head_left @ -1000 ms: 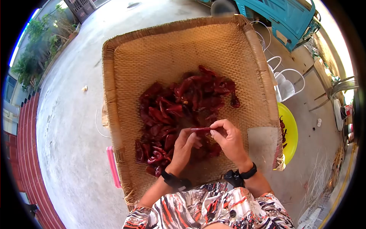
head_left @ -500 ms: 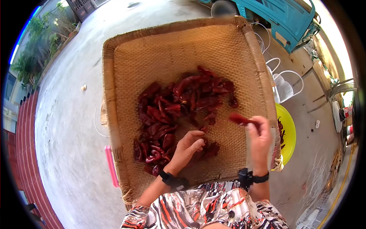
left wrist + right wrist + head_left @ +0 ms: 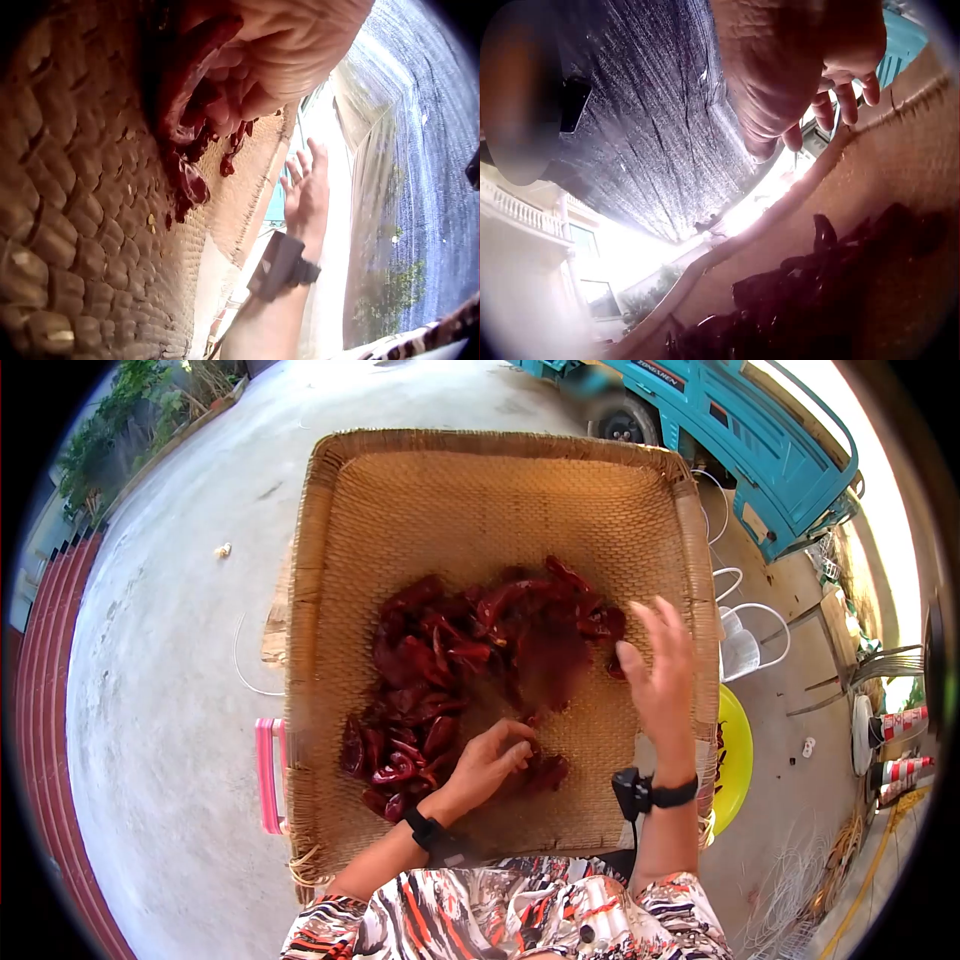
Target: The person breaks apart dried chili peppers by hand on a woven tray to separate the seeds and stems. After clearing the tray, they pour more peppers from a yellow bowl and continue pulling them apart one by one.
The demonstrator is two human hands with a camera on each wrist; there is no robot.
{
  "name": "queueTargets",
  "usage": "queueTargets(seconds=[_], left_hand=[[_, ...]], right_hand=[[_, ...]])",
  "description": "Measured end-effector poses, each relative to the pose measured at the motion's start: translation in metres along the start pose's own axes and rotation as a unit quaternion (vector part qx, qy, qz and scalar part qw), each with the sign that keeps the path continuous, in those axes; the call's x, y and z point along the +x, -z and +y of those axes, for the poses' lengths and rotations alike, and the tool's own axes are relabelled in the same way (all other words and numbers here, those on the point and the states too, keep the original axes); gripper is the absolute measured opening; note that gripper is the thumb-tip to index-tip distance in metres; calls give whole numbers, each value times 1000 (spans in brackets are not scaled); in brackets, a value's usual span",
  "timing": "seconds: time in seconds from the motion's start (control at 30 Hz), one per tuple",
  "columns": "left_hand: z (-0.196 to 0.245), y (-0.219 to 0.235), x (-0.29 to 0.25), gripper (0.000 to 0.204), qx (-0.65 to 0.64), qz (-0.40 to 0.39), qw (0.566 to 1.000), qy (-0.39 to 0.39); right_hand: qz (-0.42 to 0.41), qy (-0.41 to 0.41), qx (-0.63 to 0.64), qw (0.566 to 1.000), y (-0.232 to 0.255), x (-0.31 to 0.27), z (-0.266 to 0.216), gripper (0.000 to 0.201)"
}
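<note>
Dark red dried peppers (image 3: 420, 660) lie heaped in a large woven basket (image 3: 400, 490). My left hand (image 3: 485, 765) hangs low over the near part of the heap, its fingers loosely curled. In the left wrist view, a curved red pepper (image 3: 184, 94) overlaps the palm, close by the fingertips. My right hand (image 3: 660, 670) is raised above the basket's right side, fingers spread, holding nothing. A blurred red pepper (image 3: 555, 660) shows to the left of it, over the heap. The right wrist view shows the right hand's fingers (image 3: 845, 103) apart, above the rim.
A yellow bowl (image 3: 738, 760) with some peppers stands at the right, partly hidden by the basket. Behind it are a white container with a handle (image 3: 740, 650) and a blue-green cart (image 3: 740, 440). Something pink and white (image 3: 268, 775) sits at the left.
Both hands had a pepper between them; the right hand carried it off to the right and has let go, its fingers now spread. The left hand stays low over the heap. The head view has shifted.
</note>
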State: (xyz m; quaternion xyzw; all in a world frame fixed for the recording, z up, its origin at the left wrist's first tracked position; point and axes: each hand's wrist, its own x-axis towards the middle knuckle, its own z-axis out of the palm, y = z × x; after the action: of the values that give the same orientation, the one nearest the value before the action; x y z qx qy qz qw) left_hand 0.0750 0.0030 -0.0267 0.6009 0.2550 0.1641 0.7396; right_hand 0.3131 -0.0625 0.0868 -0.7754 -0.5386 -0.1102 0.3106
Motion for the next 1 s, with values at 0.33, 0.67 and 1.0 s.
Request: queueTargets(seconds=[0.33, 0.67, 1.0], left_hand=[[4, -1, -1, 23, 11, 0, 1000, -23], [26, 2, -23, 30, -107, -37, 984, -138], [17, -4, -8, 18, 18, 143, 975, -166]], right_hand=[[-125, 30, -6, 992, -123, 75, -9, 42], [-199, 109, 81, 971, -82, -51, -51, 45], [-40, -53, 50, 997, -32, -46, -14, 42]])
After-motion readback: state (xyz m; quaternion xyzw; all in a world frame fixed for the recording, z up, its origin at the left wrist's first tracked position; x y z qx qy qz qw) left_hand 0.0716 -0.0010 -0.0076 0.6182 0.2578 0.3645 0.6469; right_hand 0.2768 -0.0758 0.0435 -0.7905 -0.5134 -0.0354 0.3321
